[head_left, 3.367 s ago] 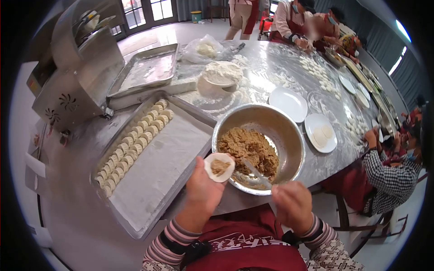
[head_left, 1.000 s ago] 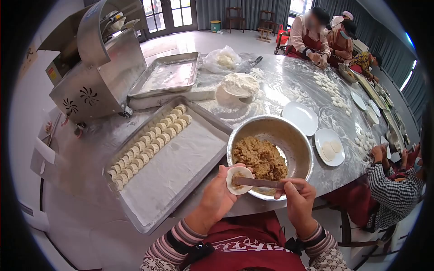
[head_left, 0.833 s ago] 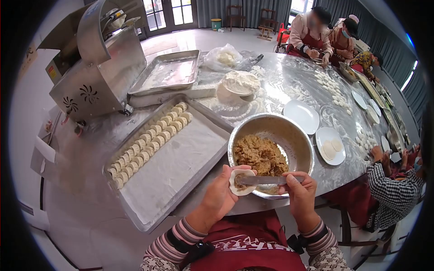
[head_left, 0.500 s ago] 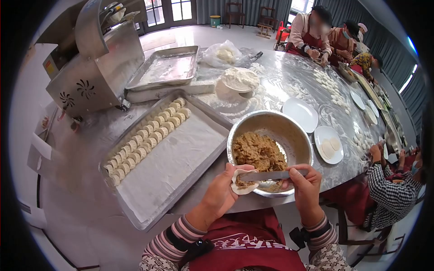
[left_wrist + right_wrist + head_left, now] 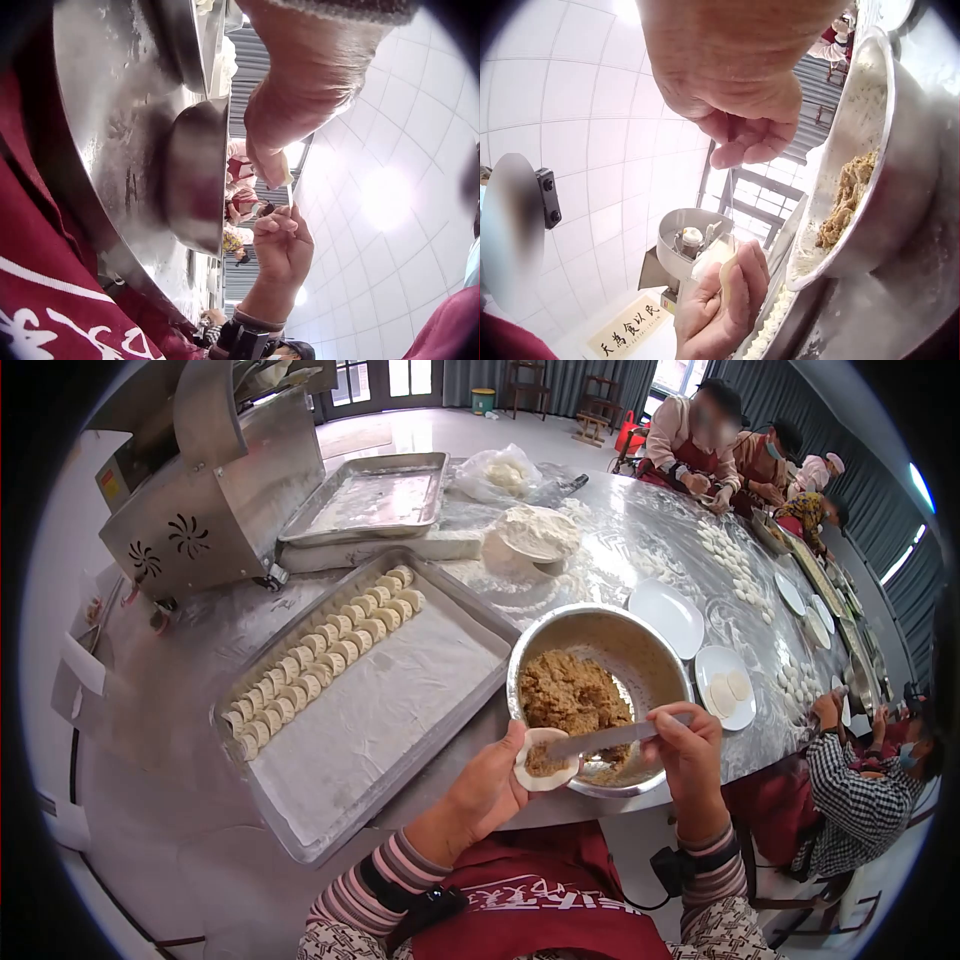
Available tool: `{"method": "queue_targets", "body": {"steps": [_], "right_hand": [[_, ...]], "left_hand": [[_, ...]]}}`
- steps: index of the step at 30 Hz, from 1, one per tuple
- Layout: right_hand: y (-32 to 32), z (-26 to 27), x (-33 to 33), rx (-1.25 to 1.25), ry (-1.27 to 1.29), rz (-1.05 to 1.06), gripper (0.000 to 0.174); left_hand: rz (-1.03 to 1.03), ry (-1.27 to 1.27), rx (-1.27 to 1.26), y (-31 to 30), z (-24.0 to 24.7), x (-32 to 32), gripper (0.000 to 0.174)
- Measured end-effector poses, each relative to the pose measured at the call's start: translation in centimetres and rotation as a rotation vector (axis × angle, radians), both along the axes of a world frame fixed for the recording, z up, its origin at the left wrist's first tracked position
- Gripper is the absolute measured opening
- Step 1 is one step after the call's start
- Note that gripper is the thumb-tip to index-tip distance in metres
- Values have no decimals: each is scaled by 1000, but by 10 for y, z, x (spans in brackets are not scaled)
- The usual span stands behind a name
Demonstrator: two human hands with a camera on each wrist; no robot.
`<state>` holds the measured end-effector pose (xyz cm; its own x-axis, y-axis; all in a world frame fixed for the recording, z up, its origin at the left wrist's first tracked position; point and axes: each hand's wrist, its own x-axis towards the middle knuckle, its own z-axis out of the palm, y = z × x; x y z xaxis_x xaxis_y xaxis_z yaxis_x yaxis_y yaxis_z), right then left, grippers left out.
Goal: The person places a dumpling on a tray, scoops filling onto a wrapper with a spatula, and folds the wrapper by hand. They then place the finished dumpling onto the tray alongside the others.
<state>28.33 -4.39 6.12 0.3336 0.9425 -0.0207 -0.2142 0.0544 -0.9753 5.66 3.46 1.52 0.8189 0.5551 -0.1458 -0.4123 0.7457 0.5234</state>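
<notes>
In the head view the left hand (image 5: 485, 788) holds a round dough wrapper (image 5: 546, 760) with brown filling on it, its fingers curled beneath. Pinched in the right hand (image 5: 688, 752) is a flat spatula (image 5: 612, 738), whose far end lies over the filling. Just behind both hands stands a metal bowl (image 5: 655, 652) with a mound of brown filling (image 5: 568, 692). The right wrist view shows the wrapper (image 5: 728, 279) cupped in the left hand (image 5: 724, 307), with the right hand (image 5: 735, 97) above it.
Left of the bowl, a lined tray (image 5: 375, 730) holds rows of shaped dumplings (image 5: 340, 645). White plates (image 5: 667, 618), one with two wrappers (image 5: 727, 692), are right of the bowl. Flour (image 5: 537, 532), another tray (image 5: 375, 503) and a metal machine (image 5: 205, 510) stand behind. Several people work around the table.
The spatula first left the bowl and came onto the wrapper. Over the last half second, the right hand has risen slightly, tilting the spatula, and the wrapper's filling shows more openly.
</notes>
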Motion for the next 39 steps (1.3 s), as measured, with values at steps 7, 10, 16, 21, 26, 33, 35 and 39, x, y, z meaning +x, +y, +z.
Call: {"method": "queue_targets", "body": {"steps": [7,10,16,21,26,33,35,39], "right_hand": [[-30,6,-41,536,-951,-146,13],[-30,2,-49,683,-1356,-112,13],[-43,-13,-68,797,-1629,39,19],[-41,-4,-61,750,-1682,14,20],[-43,-8,-57,835,-1647,98,19],[-36,-8,-41,373,-670,-134,12],[-24,-11,-30,48,-153,-152,12],[-23,-16,3,19,28,-174,12]], "left_hand": [[158,-20,-85,3,2,5,61],[235,-42,-92,2,3,10,59],[338,-60,-123,2,0,16,57],[285,-19,-99,0,0,16,56],[276,4,-99,2,1,14,58],[170,-10,-37,2,3,13,62],[149,11,-19,1,3,13,62],[196,33,36,3,-1,7,63]]}}
